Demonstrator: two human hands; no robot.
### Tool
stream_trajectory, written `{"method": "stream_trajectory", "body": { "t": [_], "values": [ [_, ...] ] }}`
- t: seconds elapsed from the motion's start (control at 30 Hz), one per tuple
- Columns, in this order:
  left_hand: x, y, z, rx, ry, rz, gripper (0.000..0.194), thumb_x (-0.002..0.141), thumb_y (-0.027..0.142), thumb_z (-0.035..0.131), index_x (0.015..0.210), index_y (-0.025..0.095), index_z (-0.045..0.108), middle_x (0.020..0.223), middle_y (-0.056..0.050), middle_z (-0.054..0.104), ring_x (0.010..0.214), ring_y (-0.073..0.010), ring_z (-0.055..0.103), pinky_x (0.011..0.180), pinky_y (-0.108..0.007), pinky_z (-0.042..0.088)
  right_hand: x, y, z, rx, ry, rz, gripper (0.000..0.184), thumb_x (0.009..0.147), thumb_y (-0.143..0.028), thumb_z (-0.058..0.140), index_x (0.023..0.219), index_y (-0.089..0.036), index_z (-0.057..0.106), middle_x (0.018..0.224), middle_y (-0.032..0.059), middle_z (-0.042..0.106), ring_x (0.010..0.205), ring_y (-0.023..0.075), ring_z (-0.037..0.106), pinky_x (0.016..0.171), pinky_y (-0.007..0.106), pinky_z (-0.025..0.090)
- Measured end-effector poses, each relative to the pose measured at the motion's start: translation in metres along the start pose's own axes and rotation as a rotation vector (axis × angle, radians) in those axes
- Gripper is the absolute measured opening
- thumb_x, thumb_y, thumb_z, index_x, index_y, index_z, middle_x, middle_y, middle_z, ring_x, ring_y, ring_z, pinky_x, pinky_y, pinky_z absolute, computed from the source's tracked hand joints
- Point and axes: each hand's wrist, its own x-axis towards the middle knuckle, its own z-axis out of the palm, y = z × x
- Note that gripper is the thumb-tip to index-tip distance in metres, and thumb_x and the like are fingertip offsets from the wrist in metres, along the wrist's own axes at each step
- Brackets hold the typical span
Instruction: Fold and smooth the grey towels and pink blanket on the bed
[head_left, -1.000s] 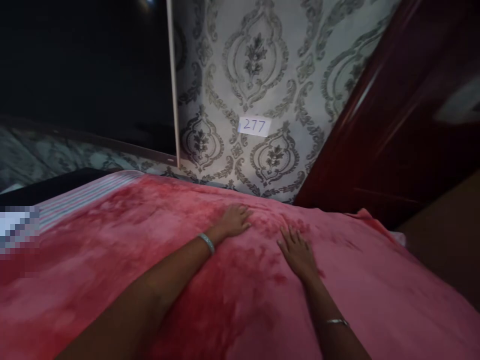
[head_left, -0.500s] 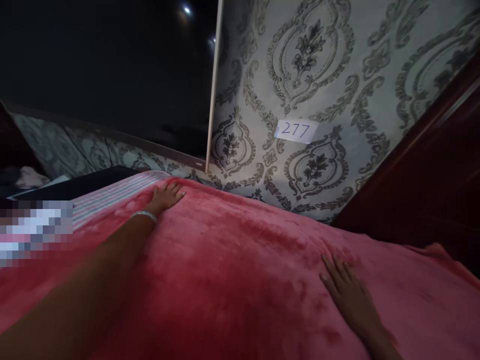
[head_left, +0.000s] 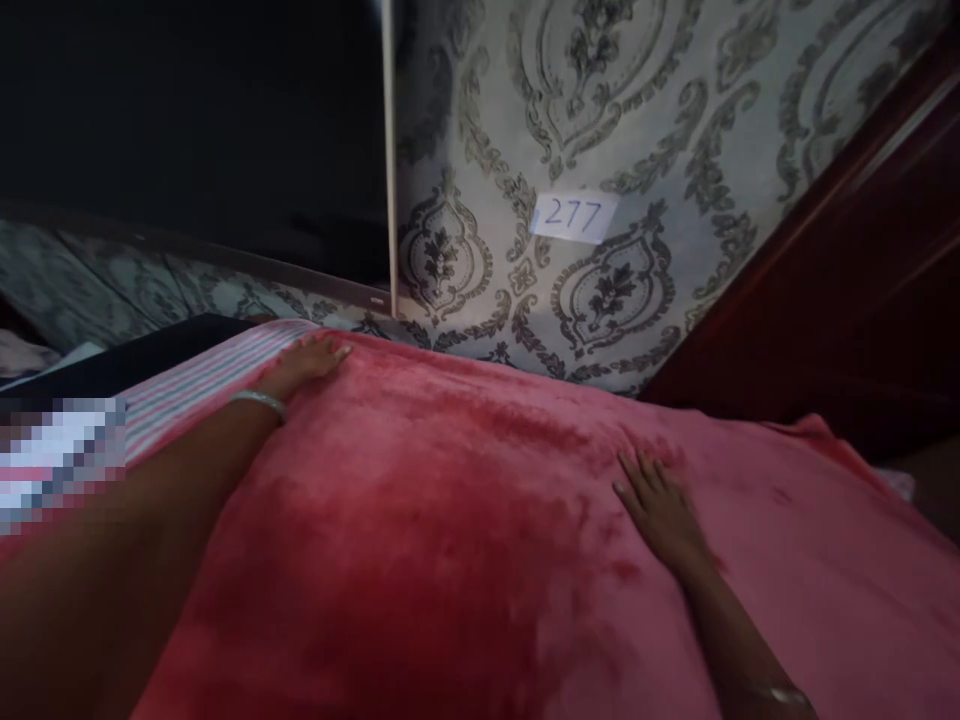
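A pink and red plush blanket [head_left: 450, 480] spreads across the surface in front of me, its pattern blotchy and darker in the middle. My left hand [head_left: 304, 362] lies flat at the blanket's far left edge, fingers stretched out, beside a striped cloth [head_left: 202, 385] in white, pink and grey. On the right part of the blanket rests my right hand [head_left: 660, 510], palm down with its fingers spread. Neither hand holds anything. A bracelet [head_left: 259, 400] circles my left wrist, and another shows on the right wrist.
Behind the blanket stands a patterned wall [head_left: 465, 130] with a paper label [head_left: 574, 216] reading 277. A large dark screen [head_left: 195, 130] hangs at the left, above a black surface [head_left: 165, 350]. Dark red glossy wood [head_left: 847, 290] rises at the right.
My left hand has slid left over the blanket to its striped edge, away from the right hand. The right hand stays flat on about the same patch. The view has shifted.
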Motion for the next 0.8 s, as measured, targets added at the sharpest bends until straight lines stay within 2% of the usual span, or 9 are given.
{"method": "stream_trajectory", "body": {
  "t": [0.07,0.13,0.23,0.33,0.43,0.53,0.63,0.7,0.8],
  "values": [
    [-0.027,0.029,0.004,-0.016,-0.026,0.072,0.068,0.106,0.054,0.022,0.156,0.010,0.037,0.166,-0.019,0.034,0.151,-0.0398,0.027,0.120,-0.068,0.022,0.001,-0.006,-0.011,0.004,-0.050,0.042,0.066,0.103,-0.050,0.018,0.161,-0.025,0.038,0.167,0.0095,0.036,0.152,0.0325,0.034,0.117,0.056,0.037],
    [-0.065,0.062,0.016,-0.040,-0.080,0.277,0.067,0.105,0.056,0.027,0.159,0.017,0.035,0.171,-0.014,0.025,0.156,-0.0364,0.019,0.124,-0.064,0.015,0.003,-0.010,-0.019,0.028,-0.096,0.075,0.064,0.104,-0.051,0.019,0.162,-0.028,0.035,0.168,0.0080,0.032,0.153,0.0317,0.031,0.118,0.058,0.035],
    [-0.121,0.090,0.032,-0.060,-0.196,0.515,0.062,0.103,0.054,0.035,0.159,0.027,0.036,0.171,-0.006,0.029,0.158,-0.0303,0.019,0.127,-0.056,0.011,0.003,-0.014,-0.028,0.041,-0.147,0.095,0.063,0.104,-0.050,0.023,0.163,-0.028,0.033,0.170,0.0082,0.028,0.155,0.0320,0.027,0.119,0.059,0.033],
    [-0.148,0.079,0.030,-0.025,-0.156,0.333,0.060,0.105,0.043,0.033,0.160,0.016,0.035,0.170,-0.013,0.029,0.157,-0.0315,0.021,0.126,-0.057,0.012,0.002,-0.018,-0.038,0.046,-0.178,0.101,0.062,0.105,-0.048,0.026,0.163,-0.028,0.032,0.172,0.0076,0.024,0.157,0.0316,0.024,0.121,0.058,0.031],
    [-0.152,0.056,0.011,0.004,-0.077,0.077,0.062,0.106,0.037,0.029,0.155,0.001,0.039,0.166,-0.026,0.029,0.153,-0.0461,0.024,0.119,-0.072,0.017,0.003,-0.023,-0.054,0.074,-0.206,0.115,0.060,0.105,-0.046,0.029,0.163,-0.027,0.032,0.172,0.0082,0.022,0.157,0.0313,0.023,0.121,0.058,0.032],
    [-0.159,0.062,-0.004,-0.001,-0.057,0.022,0.061,0.105,0.041,0.032,0.147,0.001,0.050,0.159,-0.028,0.041,0.146,-0.0502,0.034,0.114,-0.075,0.024,-0.001,-0.031,-0.073,0.103,-0.234,0.136,0.060,0.105,-0.043,0.035,0.162,-0.024,0.034,0.170,0.0111,0.026,0.156,0.0330,0.025,0.120,0.059,0.034],
    [-0.182,0.110,-0.002,-0.051,-0.078,0.201,0.056,0.104,0.041,0.036,0.148,0.010,0.051,0.161,-0.020,0.043,0.149,-0.0404,0.036,0.120,-0.064,0.029,-0.021,-0.045,-0.088,0.118,-0.207,0.114,0.059,0.105,-0.039,0.036,0.162,-0.025,0.035,0.168,0.0108,0.031,0.155,0.0306,0.029,0.121,0.057,0.033],
    [-0.207,0.157,0.009,-0.132,-0.118,0.471,0.057,0.104,0.038,0.037,0.153,0.011,0.045,0.165,-0.020,0.037,0.154,-0.0381,0.029,0.122,-0.063,0.025,-0.045,-0.056,-0.091,0.122,-0.197,0.075,0.056,0.105,-0.038,0.036,0.160,-0.025,0.039,0.167,0.0101,0.034,0.153,0.0277,0.032,0.121,0.051,0.034],
    [-0.249,0.227,0.030,-0.203,-0.171,0.700,0.060,0.103,0.046,0.042,0.159,0.024,0.038,0.170,-0.011,0.030,0.158,-0.0295,0.023,0.128,-0.053,0.019,-0.087,-0.070,-0.087,0.110,-0.212,0.036,0.055,0.106,-0.040,0.037,0.158,-0.026,0.041,0.167,0.0095,0.034,0.154,0.0276,0.032,0.120,0.049,0.035]
  ]
}}
